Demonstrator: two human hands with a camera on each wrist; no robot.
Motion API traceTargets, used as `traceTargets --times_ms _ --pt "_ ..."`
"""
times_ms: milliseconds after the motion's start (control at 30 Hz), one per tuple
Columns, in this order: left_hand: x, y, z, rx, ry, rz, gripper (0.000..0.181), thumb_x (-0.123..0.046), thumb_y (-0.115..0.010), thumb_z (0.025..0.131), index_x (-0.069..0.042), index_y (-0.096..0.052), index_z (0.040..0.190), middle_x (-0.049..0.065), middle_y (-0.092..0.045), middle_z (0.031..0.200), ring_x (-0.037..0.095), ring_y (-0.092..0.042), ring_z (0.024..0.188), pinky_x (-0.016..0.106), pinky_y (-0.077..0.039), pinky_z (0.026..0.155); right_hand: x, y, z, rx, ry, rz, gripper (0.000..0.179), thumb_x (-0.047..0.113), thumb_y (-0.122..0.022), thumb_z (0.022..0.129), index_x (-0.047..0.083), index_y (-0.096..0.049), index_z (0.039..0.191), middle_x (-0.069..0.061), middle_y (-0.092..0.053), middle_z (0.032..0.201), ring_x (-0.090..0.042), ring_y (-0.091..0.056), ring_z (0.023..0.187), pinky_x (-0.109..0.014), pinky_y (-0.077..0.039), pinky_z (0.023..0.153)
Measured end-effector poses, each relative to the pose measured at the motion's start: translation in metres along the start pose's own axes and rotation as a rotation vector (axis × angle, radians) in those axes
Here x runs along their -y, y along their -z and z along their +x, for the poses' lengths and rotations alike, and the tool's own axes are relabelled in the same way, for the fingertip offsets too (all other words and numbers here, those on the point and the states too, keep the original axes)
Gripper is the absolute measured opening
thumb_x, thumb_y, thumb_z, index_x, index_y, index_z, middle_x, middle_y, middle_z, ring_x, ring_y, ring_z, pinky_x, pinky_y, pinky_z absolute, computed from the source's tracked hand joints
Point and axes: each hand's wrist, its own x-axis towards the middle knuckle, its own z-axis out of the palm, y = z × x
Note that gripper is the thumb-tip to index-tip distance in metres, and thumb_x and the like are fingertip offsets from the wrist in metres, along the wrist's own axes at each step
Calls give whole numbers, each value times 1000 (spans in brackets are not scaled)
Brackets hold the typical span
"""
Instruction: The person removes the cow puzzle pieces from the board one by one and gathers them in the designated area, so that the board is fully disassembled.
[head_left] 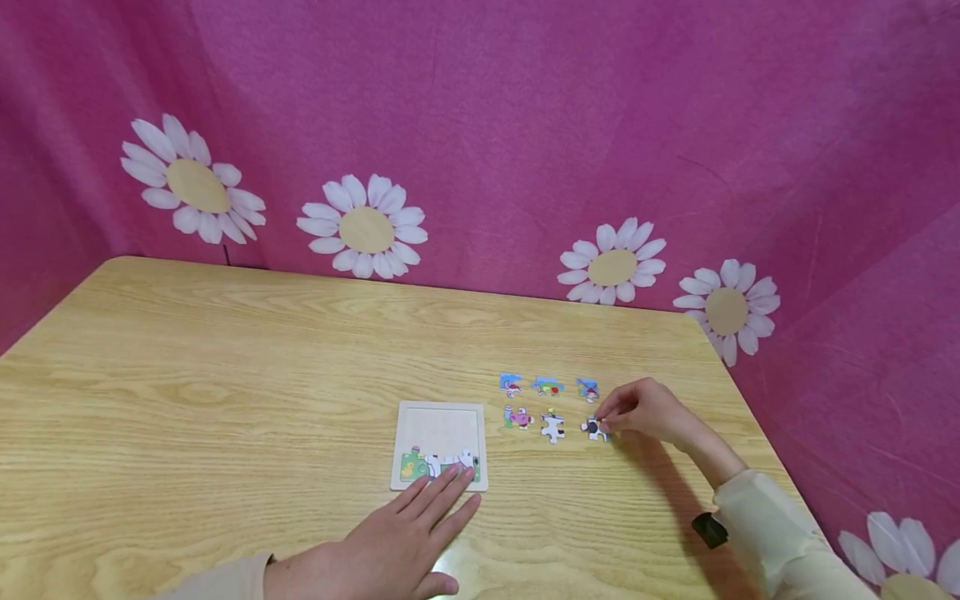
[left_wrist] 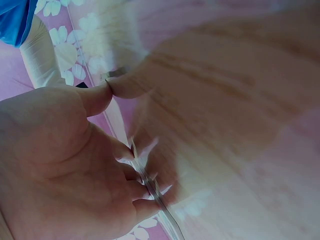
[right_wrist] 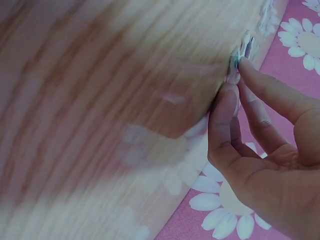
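- Pinching a black-and-white jigsaw piece (head_left: 593, 428) by its right edge with the right hand (head_left: 651, 410), at the near-right corner of the loose pieces (head_left: 553, 428).
- Resting the left hand (head_left: 393, 533), fingers straight, on the near edge of the wooden puzzle tray (head_left: 438, 427).
- Having the tray left of the pinched piece, nearer the left hand.

No text, brand, number or sign is legible on the puzzle tray (head_left: 438, 427) or the jigsaw pieces (head_left: 552, 427) beside it.

Daisy-print cloth (head_left: 480, 125) behind the table (head_left: 225, 375) suggests a booth.
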Motion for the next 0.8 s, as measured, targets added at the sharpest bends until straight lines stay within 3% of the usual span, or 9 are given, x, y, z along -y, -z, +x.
traceTargets --times_ms 233,467,633,800 --pt "0 1 1 12 0 -12 75 -61 -33 99 -6 -39 149 18 -31 155 29 -30 142 38 -33 110 -5 -2 1 -12 15 -8 8 4 -79 81 0 -74 86 -1 -65 75 -14 -51 66 -23 -42 55" --pt "0 2 1 1 -8 -7 74 -61 -33 99 -6 -41 148 18 -33 154 29 -32 142 38 -34 109 -1 1 -5 -4 -18 19 10 6 -77 83 0 -74 91 -5 -70 85 -16 -52 69 -24 -44 57" --pt "0 2 1 7 -3 -5 75 -62 -32 99 -7 -40 149 18 -32 155 29 -31 142 38 -34 109 5 2 -12 11 32 59 9 3 -75 85 -2 -74 93 -9 -72 89 -17 -59 74 -24 -48 61" --pt "0 1 1 14 1 -4 75 -62 -32 99 -7 -39 149 17 -32 155 29 -31 142 38 -33 110 18 -7 -15 88 99 164 11 -1 -71 87 -7 -72 96 -14 -72 90 -19 -66 77 -25 -53 66"
